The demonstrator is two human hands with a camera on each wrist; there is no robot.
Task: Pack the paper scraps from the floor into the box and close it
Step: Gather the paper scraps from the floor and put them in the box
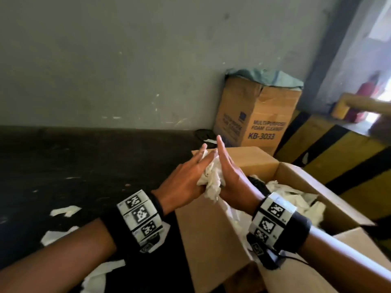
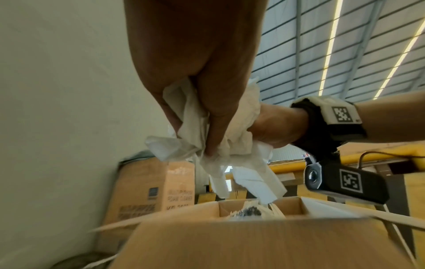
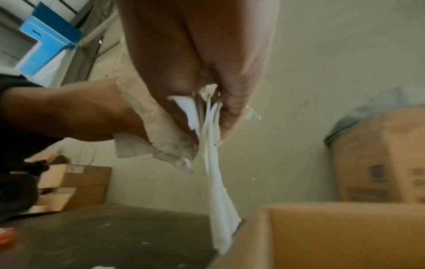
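A crumpled wad of white paper scraps (image 1: 211,178) is pressed between my two palms above the left edge of the open cardboard box (image 1: 211,233). My left hand (image 1: 184,178) and right hand (image 1: 230,176) face each other with straight fingers pointing away from me. In the left wrist view, loose ends of the wad (image 2: 230,145) hang below my left hand (image 2: 195,63) over the box (image 2: 253,242). In the right wrist view, a long strip of the wad (image 3: 216,191) dangles from my right hand (image 3: 195,54) to the box (image 3: 345,236). More white scraps (image 1: 296,199) lie inside the box.
Several white scraps (image 1: 65,210) lie on the dark floor at lower left. A taller carton marked KB-3033 (image 1: 260,115) stands against the grey wall behind the box. A yellow-and-black striped barrier (image 1: 338,157) runs along the right.
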